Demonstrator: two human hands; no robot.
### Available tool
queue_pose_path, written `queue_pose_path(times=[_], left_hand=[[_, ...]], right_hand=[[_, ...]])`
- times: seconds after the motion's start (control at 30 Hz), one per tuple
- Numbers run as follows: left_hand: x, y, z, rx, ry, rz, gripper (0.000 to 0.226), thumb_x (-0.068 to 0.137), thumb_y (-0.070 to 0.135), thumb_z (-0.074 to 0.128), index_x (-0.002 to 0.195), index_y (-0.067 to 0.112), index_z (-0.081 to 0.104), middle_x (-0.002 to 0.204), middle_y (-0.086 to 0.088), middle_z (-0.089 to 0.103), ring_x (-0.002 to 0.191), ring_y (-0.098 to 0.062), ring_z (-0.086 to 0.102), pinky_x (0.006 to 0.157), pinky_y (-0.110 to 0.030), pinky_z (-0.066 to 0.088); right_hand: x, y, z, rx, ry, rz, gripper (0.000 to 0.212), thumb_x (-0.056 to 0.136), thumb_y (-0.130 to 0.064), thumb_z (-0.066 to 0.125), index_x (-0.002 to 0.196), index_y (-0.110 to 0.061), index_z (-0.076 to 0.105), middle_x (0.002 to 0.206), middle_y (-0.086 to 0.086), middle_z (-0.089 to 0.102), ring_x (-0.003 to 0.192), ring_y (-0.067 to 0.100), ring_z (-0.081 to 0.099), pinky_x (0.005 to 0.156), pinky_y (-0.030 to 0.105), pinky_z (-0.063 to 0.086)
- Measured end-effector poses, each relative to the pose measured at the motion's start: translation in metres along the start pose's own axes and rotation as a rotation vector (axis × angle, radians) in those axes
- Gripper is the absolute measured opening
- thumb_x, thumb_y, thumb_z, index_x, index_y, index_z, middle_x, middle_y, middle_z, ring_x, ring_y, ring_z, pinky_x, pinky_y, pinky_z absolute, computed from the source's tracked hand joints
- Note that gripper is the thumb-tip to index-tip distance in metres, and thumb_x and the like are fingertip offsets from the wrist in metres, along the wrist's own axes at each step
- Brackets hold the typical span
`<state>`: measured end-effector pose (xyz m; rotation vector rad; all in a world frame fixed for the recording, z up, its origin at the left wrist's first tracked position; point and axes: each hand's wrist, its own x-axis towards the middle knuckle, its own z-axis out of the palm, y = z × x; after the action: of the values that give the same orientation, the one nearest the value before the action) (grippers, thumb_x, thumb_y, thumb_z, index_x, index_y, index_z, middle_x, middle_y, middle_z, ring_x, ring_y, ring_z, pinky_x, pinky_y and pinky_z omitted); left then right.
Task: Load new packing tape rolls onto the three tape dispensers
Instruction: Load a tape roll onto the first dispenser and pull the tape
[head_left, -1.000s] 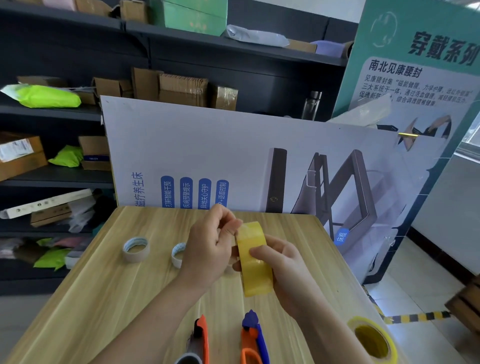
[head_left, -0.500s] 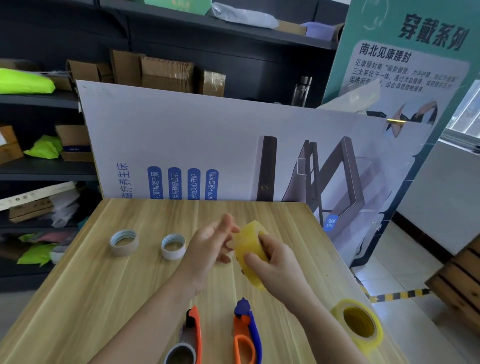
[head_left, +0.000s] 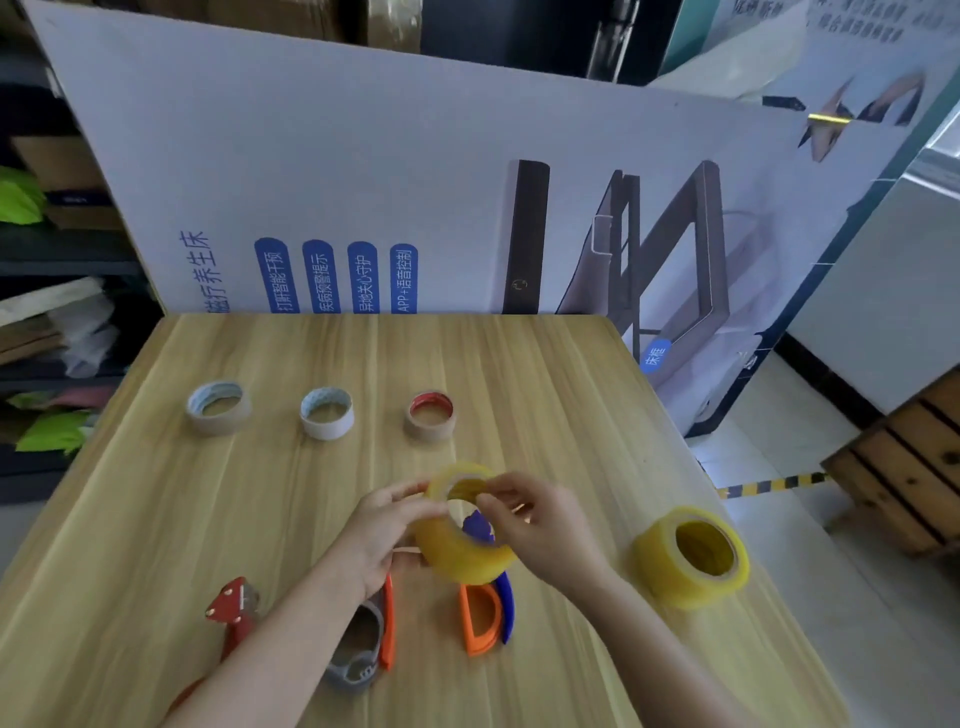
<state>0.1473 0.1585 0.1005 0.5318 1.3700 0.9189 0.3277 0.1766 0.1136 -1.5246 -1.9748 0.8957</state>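
Note:
Both hands hold a yellow tape roll (head_left: 457, 551) low over the wooden table (head_left: 156, 545), directly above the orange and blue dispenser (head_left: 488, 618), whose blue tip shows through the roll's hole. My left hand (head_left: 382, 530) grips the roll's left side. My right hand (head_left: 535, 525) pinches its upper rim. A grey and orange dispenser (head_left: 366, 649) lies partly under my left forearm. A red dispenser (head_left: 234, 613) lies further left. A second yellow roll (head_left: 691, 556) sits on the table at the right.
Three used tape cores stand in a row behind: a grey one (head_left: 218, 406), a white one (head_left: 327, 413) and a brown one with a red rim (head_left: 430, 415). A large printed board (head_left: 363, 182) leans against the table's far edge. Shelves stand at left.
The hands have lowered the yellow roll from chest height down over the orange and blue dispenser. The view has tilted down, bringing the third core and red dispenser into sight.

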Motion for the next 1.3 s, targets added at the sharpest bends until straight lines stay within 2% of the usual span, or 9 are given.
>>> queue_pose_path(times=[0.1,0.2,0.37,0.5,0.6,0.8,0.9,1.17,1.3], left_hand=[[0.008,-0.018,-0.013,0.026,-0.055,-0.135,0.021,0.081,0.0,0.066,0.089,0.019,0.067,0.08,-0.011,0.07,0.066,-0.023,0.063,0.06,-0.035,0.054],[0.017,-0.036,-0.02,0.128,-0.125,-0.225,0.032,0.08,-0.001,0.067,0.106,0.018,0.067,0.081,-0.009,0.07,0.057,-0.017,0.062,0.056,-0.032,0.053],[0.036,-0.058,-0.02,0.254,-0.183,-0.297,0.041,0.083,0.0,0.065,0.118,0.022,0.066,0.076,-0.004,0.072,0.061,-0.017,0.063,0.059,-0.032,0.053],[0.051,-0.06,-0.02,0.287,-0.217,-0.331,0.04,0.088,0.002,0.061,0.121,0.025,0.065,0.09,-0.008,0.072,0.069,-0.019,0.064,0.067,-0.035,0.053],[0.06,-0.057,-0.017,0.34,-0.232,-0.35,0.04,0.09,0.0,0.056,0.119,0.026,0.064,0.083,-0.007,0.069,0.06,-0.015,0.061,0.063,-0.033,0.052],[0.076,-0.053,-0.015,0.442,-0.252,-0.363,0.041,0.09,-0.002,0.056,0.117,0.027,0.067,0.092,-0.006,0.07,0.085,-0.022,0.061,0.067,-0.033,0.05],[0.08,-0.052,-0.014,0.519,-0.281,-0.38,0.039,0.09,0.003,0.058,0.115,0.031,0.068,0.099,-0.005,0.07,0.098,-0.026,0.062,0.085,-0.04,0.052],[0.082,-0.048,-0.008,0.614,-0.274,-0.351,0.035,0.094,0.006,0.052,0.117,0.029,0.066,0.081,0.0,0.069,0.082,-0.021,0.063,0.077,-0.034,0.052],[0.083,-0.048,-0.006,0.649,-0.262,-0.333,0.033,0.095,0.008,0.053,0.116,0.03,0.067,0.085,-0.001,0.069,0.086,-0.023,0.062,0.085,-0.038,0.054]], right_hand=[[-0.001,0.025,0.015,0.009,0.135,0.149,0.012,0.09,-0.033,0.062,0.094,-0.022,0.067,0.079,-0.013,0.066,0.077,0.003,0.062,0.068,0.021,0.048],[-0.003,0.049,0.033,-0.039,0.059,0.329,0.02,0.092,-0.035,0.058,0.103,-0.02,0.063,0.089,-0.011,0.064,0.08,0.008,0.06,0.067,0.023,0.046],[-0.007,0.081,0.057,-0.126,-0.2,0.52,0.034,0.096,-0.036,0.049,0.123,-0.019,0.059,0.116,0.001,0.066,0.105,0.018,0.059,0.076,0.025,0.04],[-0.004,0.091,0.065,-0.13,-0.211,0.534,0.033,0.099,-0.031,0.04,0.119,-0.018,0.063,0.112,0.003,0.067,0.104,0.022,0.06,0.079,0.029,0.045],[-0.001,0.095,0.066,-0.117,-0.194,0.543,0.033,0.1,-0.024,0.036,0.114,-0.016,0.064,0.111,0.005,0.067,0.103,0.023,0.059,0.081,0.031,0.046],[0.015,0.104,0.061,-0.033,-0.228,0.644,0.026,0.091,-0.04,0.056,0.102,-0.021,0.07,0.1,0.002,0.071,0.093,0.023,0.068,0.075,0.036,0.056],[0.022,0.105,0.058,-0.124,-0.329,0.646,0.023,0.086,-0.04,0.063,0.102,-0.024,0.07,0.094,-0.002,0.07,0.089,0.019,0.069,0.071,0.033,0.058],[0.023,0.097,0.054,-0.572,-0.356,0.425,0.028,0.094,-0.021,0.044,0.105,-0.017,0.07,0.078,-0.001,0.055,0.07,0.021,0.052,0.057,0.027,0.041],[0.019,0.097,0.052,-0.659,-0.362,0.356,0.031,0.096,-0.021,0.04,0.109,-0.02,0.068,0.082,-0.002,0.055,0.073,0.02,0.051,0.062,0.03,0.046]])
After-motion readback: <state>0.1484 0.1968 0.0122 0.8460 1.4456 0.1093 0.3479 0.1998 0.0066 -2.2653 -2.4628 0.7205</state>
